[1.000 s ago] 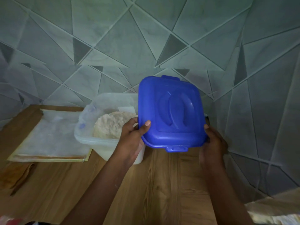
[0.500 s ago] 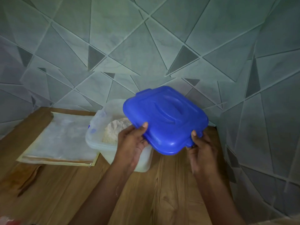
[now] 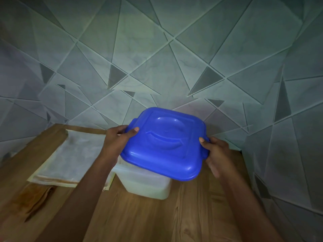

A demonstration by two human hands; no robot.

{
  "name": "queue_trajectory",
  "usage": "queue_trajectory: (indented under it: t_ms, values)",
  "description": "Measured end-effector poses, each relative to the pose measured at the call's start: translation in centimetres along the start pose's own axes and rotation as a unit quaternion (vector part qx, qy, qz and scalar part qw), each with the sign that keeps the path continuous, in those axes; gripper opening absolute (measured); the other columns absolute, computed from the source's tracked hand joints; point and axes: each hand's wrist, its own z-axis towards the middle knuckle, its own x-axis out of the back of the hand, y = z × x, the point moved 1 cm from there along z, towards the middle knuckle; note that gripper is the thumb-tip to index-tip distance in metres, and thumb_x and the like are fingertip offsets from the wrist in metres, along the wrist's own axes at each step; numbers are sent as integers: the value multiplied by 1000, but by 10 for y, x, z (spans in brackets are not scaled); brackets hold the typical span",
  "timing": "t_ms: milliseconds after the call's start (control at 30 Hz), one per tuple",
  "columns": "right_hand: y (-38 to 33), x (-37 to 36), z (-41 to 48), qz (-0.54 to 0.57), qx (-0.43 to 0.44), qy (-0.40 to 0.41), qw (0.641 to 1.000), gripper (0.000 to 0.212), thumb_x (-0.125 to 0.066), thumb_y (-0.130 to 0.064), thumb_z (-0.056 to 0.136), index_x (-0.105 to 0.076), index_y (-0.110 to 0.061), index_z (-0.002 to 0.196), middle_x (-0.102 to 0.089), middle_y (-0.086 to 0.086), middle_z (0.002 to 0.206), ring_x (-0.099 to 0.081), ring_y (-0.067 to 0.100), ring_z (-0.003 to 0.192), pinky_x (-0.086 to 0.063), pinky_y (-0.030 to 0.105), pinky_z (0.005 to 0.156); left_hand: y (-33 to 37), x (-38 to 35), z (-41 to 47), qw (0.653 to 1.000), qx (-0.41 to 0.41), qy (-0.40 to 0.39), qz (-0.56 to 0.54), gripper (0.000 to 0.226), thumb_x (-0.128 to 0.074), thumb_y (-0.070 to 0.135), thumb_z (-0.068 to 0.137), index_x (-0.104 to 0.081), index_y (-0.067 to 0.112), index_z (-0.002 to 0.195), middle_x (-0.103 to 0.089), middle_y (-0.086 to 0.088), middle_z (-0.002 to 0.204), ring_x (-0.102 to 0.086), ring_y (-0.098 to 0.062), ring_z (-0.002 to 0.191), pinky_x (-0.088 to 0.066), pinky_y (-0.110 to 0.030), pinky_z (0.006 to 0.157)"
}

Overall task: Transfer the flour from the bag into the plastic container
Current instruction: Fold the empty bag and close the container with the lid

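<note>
Head view: a blue lid [image 3: 164,145] is held tilted over the translucent plastic container [image 3: 146,185], which is set on the wooden table [image 3: 139,219] near the tiled wall [image 3: 157,49]. The lid's left edge is grasped by the left hand [image 3: 117,142], its right edge by the right hand [image 3: 215,152], fingers [image 3: 133,131] curled on the rim. The flattened bag [image 3: 75,154] is seen just beside the container, at its left. The flour is hidden by the lid.
</note>
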Motion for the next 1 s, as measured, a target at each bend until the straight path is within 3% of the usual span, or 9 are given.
queue_trajectory:
  t_ms: [100,267,333,400,467,533,700,867,1000]
  values:
    - [17,-27,12,-157,33,64,985,20,-75,-23,85,-72,-11,101,-76,2,95,-72,22,90,-59,44,86,-3,6,1,998,-6,40,51,58,-87,50,67,-75,10,108,-75,-6,105,-71,-23,100,-56,-34,85]
    - [28,-64,13,-305,48,94,946,29,-71,-39,88,-64,-15,103,-68,1,96,-65,24,91,-50,33,79,-1,15,7,991,-19,90,93,45,-86,39,74,-72,7,103,-68,-3,96,-67,-25,95,-52,-34,83]
    - [36,-71,15,-341,30,84,936,50,-70,-52,82,-66,-11,109,-70,6,106,-67,27,98,-53,37,84,-4,20,12,993,12,79,86,35,-83,34,80,-70,9,101,-61,7,88,-59,-19,91,-43,-28,79]
    - [42,-76,15,-360,12,74,930,72,-63,-65,71,-65,-12,119,-68,9,116,-66,31,105,-55,43,90,-10,25,15,992,30,75,95,44,-82,35,82,-68,7,113,-60,4,101,-58,-22,101,-40,-29,81]
    - [47,-82,14,-365,12,64,929,71,-64,-65,71,-65,-14,120,-69,8,116,-66,31,105,-55,45,90,-19,33,20,991,41,81,103,69,-83,40,79,-59,5,134,-61,-4,126,-59,-27,118,-42,-30,85]
    - [48,-86,13,-376,23,71,924,73,-63,-68,68,-65,-15,119,-69,7,115,-66,30,105,-55,45,90,-27,38,23,990,44,76,110,79,-83,46,76,-56,8,139,-59,-7,139,-58,-29,124,-46,-32,91]
    - [49,-91,13,-418,38,71,905,84,-57,-76,60,-64,-14,116,-69,8,112,-66,31,104,-55,46,90,-33,40,23,986,22,75,146,74,-77,46,83,-54,6,142,-58,-12,142,-56,-31,129,-45,-36,102]
    - [47,-96,13,-425,46,57,902,49,-74,-45,81,-66,-10,115,-70,8,112,-66,29,103,-52,34,84,-36,42,26,983,32,53,174,68,-72,42,89,-54,3,141,-58,-14,141,-57,-34,126,-44,-35,92]
    - [54,-94,10,-419,37,59,905,70,-67,-65,71,-63,-17,122,-68,5,118,-66,27,108,-55,42,91,-38,41,22,980,24,31,197,67,-65,44,94,-51,0,142,-56,-17,142,-55,-36,128,-44,-38,97]
